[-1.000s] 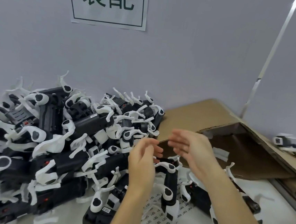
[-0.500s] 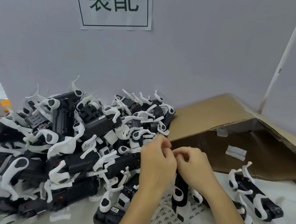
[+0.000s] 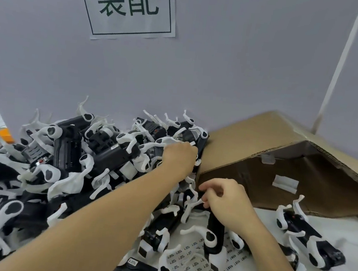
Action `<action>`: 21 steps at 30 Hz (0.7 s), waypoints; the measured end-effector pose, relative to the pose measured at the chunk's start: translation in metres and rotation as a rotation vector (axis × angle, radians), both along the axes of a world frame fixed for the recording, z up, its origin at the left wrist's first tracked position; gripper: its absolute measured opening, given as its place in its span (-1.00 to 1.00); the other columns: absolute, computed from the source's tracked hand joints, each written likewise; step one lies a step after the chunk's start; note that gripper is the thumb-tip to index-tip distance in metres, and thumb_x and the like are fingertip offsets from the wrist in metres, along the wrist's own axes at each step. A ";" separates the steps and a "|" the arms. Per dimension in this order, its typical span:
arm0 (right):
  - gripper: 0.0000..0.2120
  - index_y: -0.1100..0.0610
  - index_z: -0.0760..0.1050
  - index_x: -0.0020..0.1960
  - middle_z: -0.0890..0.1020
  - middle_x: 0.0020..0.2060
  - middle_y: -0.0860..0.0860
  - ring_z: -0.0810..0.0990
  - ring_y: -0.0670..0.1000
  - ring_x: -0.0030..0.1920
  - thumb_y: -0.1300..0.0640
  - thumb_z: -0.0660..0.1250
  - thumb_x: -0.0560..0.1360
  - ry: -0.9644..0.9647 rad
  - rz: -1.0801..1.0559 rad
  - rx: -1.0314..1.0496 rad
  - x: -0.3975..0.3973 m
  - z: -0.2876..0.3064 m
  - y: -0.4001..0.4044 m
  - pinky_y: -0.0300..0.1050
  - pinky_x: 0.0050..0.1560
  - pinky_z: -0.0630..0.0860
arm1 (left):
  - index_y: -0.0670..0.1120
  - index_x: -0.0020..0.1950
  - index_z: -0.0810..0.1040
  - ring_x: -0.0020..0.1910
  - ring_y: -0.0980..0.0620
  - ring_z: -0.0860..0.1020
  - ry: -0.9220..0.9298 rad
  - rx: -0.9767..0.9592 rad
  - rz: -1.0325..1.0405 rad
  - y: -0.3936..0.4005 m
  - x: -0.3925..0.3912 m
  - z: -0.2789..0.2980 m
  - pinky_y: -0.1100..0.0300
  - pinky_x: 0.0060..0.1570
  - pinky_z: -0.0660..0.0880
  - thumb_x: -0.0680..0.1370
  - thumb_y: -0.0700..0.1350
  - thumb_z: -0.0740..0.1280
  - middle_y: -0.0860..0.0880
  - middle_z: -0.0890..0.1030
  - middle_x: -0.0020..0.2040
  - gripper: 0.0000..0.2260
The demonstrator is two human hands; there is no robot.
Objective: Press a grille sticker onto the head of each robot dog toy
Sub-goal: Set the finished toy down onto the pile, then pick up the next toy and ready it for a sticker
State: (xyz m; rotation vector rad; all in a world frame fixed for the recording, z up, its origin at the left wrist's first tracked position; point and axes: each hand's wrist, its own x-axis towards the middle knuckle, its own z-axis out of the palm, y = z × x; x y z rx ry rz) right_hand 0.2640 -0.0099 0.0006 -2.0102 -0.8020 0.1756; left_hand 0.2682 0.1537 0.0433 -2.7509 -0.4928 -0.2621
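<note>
Left hand [image 3: 179, 157] is gripping a dog atop the toy pile [image 3: 65, 168]; right hand [image 3: 226, 202], apart, is pinching a leg beside it. Most toys seemingly remain.

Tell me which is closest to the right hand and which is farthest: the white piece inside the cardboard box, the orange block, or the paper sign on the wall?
From the right hand:
1. White piece inside the cardboard box, just to its right.
2. Paper sign, high on the wall.
3. Orange block, far left behind the toy pile.
</note>
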 end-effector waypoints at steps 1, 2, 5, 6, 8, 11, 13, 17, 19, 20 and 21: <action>-0.66 -0.18 0.58 -0.11 0.70 -0.30 -0.03 0.69 0.00 -0.25 0.22 0.18 0.60 -0.002 0.000 0.000 0.001 0.000 0.001 -0.11 -0.15 0.63 | -0.11 0.25 0.54 0.18 -0.14 0.57 -0.012 0.025 0.008 -0.002 0.003 -0.002 0.06 -0.12 0.40 0.58 -0.28 0.26 -0.09 0.58 0.17 -0.74; -0.66 -0.19 0.57 -0.11 0.71 -0.29 -0.01 0.69 0.00 -0.24 0.21 0.18 0.60 -0.004 0.001 -0.001 0.001 -0.001 0.001 -0.09 -0.14 0.63 | -0.11 0.25 0.56 0.18 -0.13 0.58 -0.020 0.045 0.014 -0.005 0.005 -0.006 0.08 -0.12 0.39 0.58 -0.29 0.27 -0.07 0.59 0.16 -0.73; -0.67 -0.20 0.57 -0.10 0.71 -0.29 -0.03 0.69 -0.01 -0.24 0.20 0.19 0.60 -0.012 0.004 -0.002 0.002 -0.002 0.001 -0.08 -0.11 0.65 | -0.12 0.36 0.50 0.21 -0.10 0.58 -0.046 0.060 0.041 -0.009 0.008 -0.018 0.13 -0.13 0.34 0.58 -0.29 0.29 -0.05 0.61 0.17 -0.65; -0.66 -0.21 0.57 -0.10 0.70 -0.29 -0.04 0.69 -0.03 -0.24 0.20 0.19 0.59 -0.015 0.005 -0.001 0.003 -0.002 0.000 -0.09 -0.10 0.65 | -0.13 0.37 0.48 0.20 -0.09 0.58 -0.054 0.038 0.059 -0.010 0.009 -0.020 0.14 -0.15 0.35 0.57 -0.30 0.29 -0.05 0.61 0.17 -0.64; -0.65 -0.24 0.56 -0.13 0.71 -0.29 -0.04 0.69 -0.03 -0.25 0.20 0.19 0.59 -0.017 0.005 -0.002 0.003 -0.002 0.000 -0.09 -0.10 0.65 | -0.14 0.32 0.50 0.17 -0.09 0.59 -0.074 -0.011 0.076 -0.009 0.007 -0.018 0.13 -0.16 0.37 0.56 -0.29 0.30 -0.07 0.60 0.15 -0.68; -0.64 -0.23 0.56 -0.13 0.70 -0.29 -0.04 0.69 -0.02 -0.25 0.21 0.19 0.58 -0.014 0.001 -0.002 0.004 -0.002 0.000 -0.10 -0.11 0.65 | -0.14 0.20 0.54 0.15 -0.13 0.58 -0.088 -0.070 0.053 -0.012 -0.003 -0.006 0.10 -0.11 0.40 0.57 -0.26 0.28 -0.12 0.58 0.15 -0.78; -0.63 -0.21 0.57 -0.15 0.70 -0.31 -0.06 0.69 0.00 -0.26 0.22 0.18 0.58 -0.015 -0.007 0.006 0.004 -0.001 -0.001 -0.09 -0.14 0.65 | -0.15 0.13 0.54 0.11 -0.15 0.57 -0.154 -0.071 0.001 -0.017 -0.013 0.007 0.10 -0.06 0.43 0.57 -0.24 0.25 -0.15 0.60 0.11 -0.84; -0.69 -0.04 0.65 -0.08 0.70 -0.30 -0.04 0.69 -0.08 -0.25 0.26 0.19 0.58 0.036 -0.030 0.035 0.005 0.003 -0.005 -0.06 -0.11 0.68 | -0.15 -0.18 0.37 -0.14 -0.11 0.49 -0.293 -0.296 -0.072 -0.026 -0.037 0.030 0.14 -0.23 0.41 0.57 -0.24 0.22 -0.17 0.55 -0.06 -0.87; -0.71 -0.01 0.67 -0.07 0.71 -0.26 -0.05 0.68 -0.12 -0.25 0.27 0.22 0.58 0.036 -0.040 0.013 0.008 0.006 -0.011 -0.13 -0.10 0.67 | -0.10 -0.26 0.24 -0.16 -0.10 0.46 -0.174 -0.418 -0.057 -0.032 -0.054 0.032 0.13 -0.21 0.42 0.57 -0.16 0.23 -0.08 0.43 -0.18 -0.76; -0.71 -0.04 0.67 -0.07 0.70 -0.25 -0.06 0.67 -0.13 -0.27 0.26 0.24 0.58 0.014 -0.035 -0.025 0.010 0.009 -0.014 -0.23 -0.17 0.64 | -0.09 -0.25 0.23 -0.13 -0.11 0.48 -0.090 -0.454 -0.042 -0.035 -0.063 0.031 0.10 -0.17 0.45 0.57 -0.12 0.24 -0.04 0.37 -0.21 -0.75; -0.72 -0.07 0.67 -0.07 0.69 -0.24 -0.07 0.64 -0.13 -0.31 0.24 0.26 0.58 -0.008 -0.025 -0.078 0.011 0.011 -0.018 -0.34 -0.29 0.56 | -0.09 -0.21 0.27 -0.08 -0.13 0.51 -0.002 -0.471 -0.030 -0.038 -0.071 0.029 0.07 -0.13 0.45 0.58 -0.09 0.25 -0.02 0.34 -0.20 -0.78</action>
